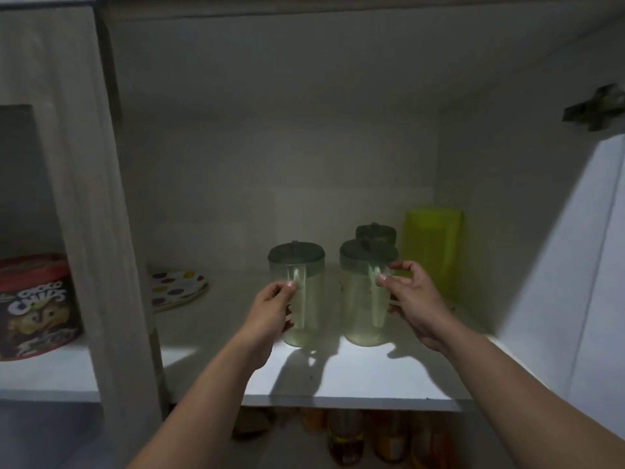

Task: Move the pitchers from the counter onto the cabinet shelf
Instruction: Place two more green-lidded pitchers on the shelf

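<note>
Both hands grip pitcher handles: my left hand (270, 308) holds the left pitcher (299, 292), my right hand (411, 296) the right pitcher (363, 292). Each stands upright near the shelf's (338, 377) front edge. A third pitcher (375, 231) and a yellow container (434, 245) stand behind, toward the back right corner.

left hand (270, 308): fingers curled, gripping | right hand (411, 296): pinching

Pale green pitchers (301, 299), dark green lids (296, 253); yellow-green container (433, 245); multicolour-dotted plate (179, 286).
</note>
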